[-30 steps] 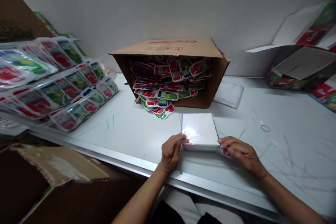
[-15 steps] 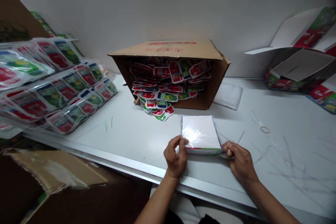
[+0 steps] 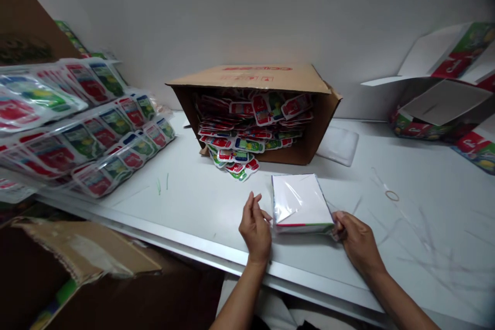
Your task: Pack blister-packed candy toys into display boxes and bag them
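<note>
A white stack of cards wrapped in clear film [image 3: 299,202] lies on the white table [image 3: 201,201] in front of me. My right hand [image 3: 355,240] is closed on the stack's near right corner, pinching the film. My left hand [image 3: 255,227] hovers just left of the stack, fingers raised and partly apart, fingertips close to the film edge, holding nothing I can see.
A cardboard box [image 3: 259,108] lies on its side behind the stack, spilling red and green sachets [image 3: 235,157]. Sheets of bagged sachets [image 3: 77,124] pile up at left. Printed cartons [image 3: 444,93] stand at right. A rubber band [image 3: 392,195] lies on the table; an open carton [image 3: 77,252] sits below.
My left hand has let go of the stack's left edge and drawn slightly away with fingers opening. The right hand keeps its grip on the near right corner.
</note>
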`<state>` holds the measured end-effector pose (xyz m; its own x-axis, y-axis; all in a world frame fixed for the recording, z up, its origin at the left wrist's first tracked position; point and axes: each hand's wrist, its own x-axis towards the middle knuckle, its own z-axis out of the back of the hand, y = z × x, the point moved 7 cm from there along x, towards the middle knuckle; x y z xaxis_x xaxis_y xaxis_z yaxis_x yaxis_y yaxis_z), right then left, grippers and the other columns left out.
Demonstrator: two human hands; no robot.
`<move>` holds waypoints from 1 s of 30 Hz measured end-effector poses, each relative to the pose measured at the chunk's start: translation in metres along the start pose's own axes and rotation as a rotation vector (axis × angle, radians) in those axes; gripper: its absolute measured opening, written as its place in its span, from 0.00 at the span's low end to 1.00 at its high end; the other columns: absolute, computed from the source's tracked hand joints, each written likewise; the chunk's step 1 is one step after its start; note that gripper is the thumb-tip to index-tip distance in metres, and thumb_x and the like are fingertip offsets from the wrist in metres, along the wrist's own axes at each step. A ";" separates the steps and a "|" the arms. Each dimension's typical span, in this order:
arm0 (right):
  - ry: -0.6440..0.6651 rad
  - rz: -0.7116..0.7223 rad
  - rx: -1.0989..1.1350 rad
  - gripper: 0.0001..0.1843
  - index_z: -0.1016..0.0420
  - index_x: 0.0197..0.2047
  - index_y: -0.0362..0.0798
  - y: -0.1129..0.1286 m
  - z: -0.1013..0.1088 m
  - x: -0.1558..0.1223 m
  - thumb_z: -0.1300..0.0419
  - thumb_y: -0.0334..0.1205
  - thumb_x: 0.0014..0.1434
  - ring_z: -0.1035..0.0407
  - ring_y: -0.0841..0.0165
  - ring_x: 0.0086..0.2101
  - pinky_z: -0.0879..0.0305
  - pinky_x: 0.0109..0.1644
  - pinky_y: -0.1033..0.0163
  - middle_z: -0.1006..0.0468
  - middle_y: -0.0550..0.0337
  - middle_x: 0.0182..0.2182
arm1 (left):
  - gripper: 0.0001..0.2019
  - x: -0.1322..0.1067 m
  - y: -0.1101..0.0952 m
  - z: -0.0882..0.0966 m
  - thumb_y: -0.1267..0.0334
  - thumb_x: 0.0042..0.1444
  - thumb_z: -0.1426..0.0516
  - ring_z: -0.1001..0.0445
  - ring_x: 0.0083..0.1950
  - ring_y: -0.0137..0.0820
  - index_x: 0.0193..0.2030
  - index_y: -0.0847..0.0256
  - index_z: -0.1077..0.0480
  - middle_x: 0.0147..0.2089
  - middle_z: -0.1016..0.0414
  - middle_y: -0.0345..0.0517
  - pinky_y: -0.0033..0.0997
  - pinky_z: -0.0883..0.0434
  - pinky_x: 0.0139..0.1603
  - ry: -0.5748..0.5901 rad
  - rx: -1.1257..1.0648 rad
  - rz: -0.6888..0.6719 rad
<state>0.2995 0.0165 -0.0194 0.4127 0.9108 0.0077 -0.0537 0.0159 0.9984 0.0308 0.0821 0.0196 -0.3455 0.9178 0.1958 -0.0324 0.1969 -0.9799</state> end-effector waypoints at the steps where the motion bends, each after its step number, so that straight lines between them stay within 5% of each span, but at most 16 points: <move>1: 0.009 0.000 0.010 0.23 0.35 0.22 0.50 -0.001 0.000 0.000 0.46 0.57 0.60 0.36 0.67 0.20 0.39 0.25 0.63 0.32 0.62 0.17 | 0.22 0.002 0.004 0.003 0.49 0.64 0.50 0.30 0.22 0.22 0.58 0.62 0.36 0.46 0.22 0.52 0.27 0.28 0.27 -0.015 -0.045 0.069; 4: 0.025 -0.031 0.095 0.21 0.35 0.22 0.50 -0.004 0.000 -0.001 0.43 0.54 0.61 0.37 0.69 0.21 0.39 0.26 0.64 0.32 0.63 0.18 | 0.28 0.005 0.011 0.010 0.41 0.64 0.57 0.29 0.23 0.25 0.54 0.65 0.36 0.36 0.23 0.48 0.27 0.29 0.26 0.014 -0.201 0.198; 7: 0.038 -0.058 0.140 0.20 0.35 0.22 0.49 -0.005 0.000 0.000 0.42 0.51 0.61 0.37 0.70 0.21 0.40 0.26 0.64 0.33 0.64 0.19 | 0.34 0.003 -0.003 0.007 0.33 0.56 0.52 0.25 0.34 0.31 0.51 0.64 0.34 0.39 0.24 0.50 0.30 0.28 0.34 0.208 -0.247 0.132; 10: 0.050 -0.044 0.122 0.18 0.32 0.24 0.49 -0.002 0.001 0.000 0.42 0.51 0.61 0.37 0.69 0.21 0.39 0.26 0.64 0.32 0.64 0.18 | 0.25 -0.003 -0.012 -0.002 0.41 0.48 0.38 0.28 0.35 0.31 0.39 0.62 0.30 0.33 0.27 0.43 0.27 0.32 0.36 0.352 -0.068 0.121; 14: 0.048 -0.061 0.044 0.18 0.32 0.25 0.50 0.001 -0.001 -0.001 0.43 0.52 0.60 0.36 0.68 0.21 0.38 0.26 0.64 0.31 0.63 0.18 | 0.23 -0.005 -0.006 -0.012 0.46 0.54 0.41 0.41 0.24 0.24 0.20 0.61 0.40 0.20 0.42 0.34 0.24 0.41 0.28 0.354 -0.017 0.242; 17: 0.046 -0.140 -0.037 0.21 0.38 0.21 0.50 0.000 -0.005 0.000 0.44 0.55 0.57 0.38 0.70 0.18 0.41 0.23 0.65 0.34 0.65 0.15 | 0.25 -0.007 0.002 -0.016 0.43 0.54 0.43 0.46 0.22 0.23 0.19 0.59 0.44 0.19 0.47 0.32 0.23 0.45 0.26 0.344 0.006 0.301; 22: 0.233 -0.240 -0.330 0.23 0.42 0.19 0.51 -0.002 -0.013 0.012 0.51 0.57 0.56 0.42 0.71 0.15 0.47 0.20 0.67 0.35 0.64 0.12 | 0.20 -0.006 0.015 -0.020 0.47 0.58 0.48 0.45 0.21 0.24 0.22 0.57 0.46 0.19 0.47 0.31 0.23 0.45 0.23 0.373 0.210 0.293; 30: 0.147 -0.071 -0.763 0.14 0.36 0.16 0.49 0.014 0.002 0.033 0.40 0.43 0.48 0.34 0.67 0.22 0.48 0.27 0.66 0.30 0.61 0.16 | 0.09 0.004 0.022 -0.015 0.66 0.53 0.42 0.37 0.19 0.27 0.29 0.56 0.41 0.18 0.38 0.30 0.24 0.44 0.24 0.372 0.364 0.187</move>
<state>0.3143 0.0453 -0.0050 0.3164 0.9416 -0.1155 -0.6645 0.3069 0.6813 0.0422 0.0954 -0.0010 -0.0238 0.9986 -0.0469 -0.3470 -0.0523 -0.9364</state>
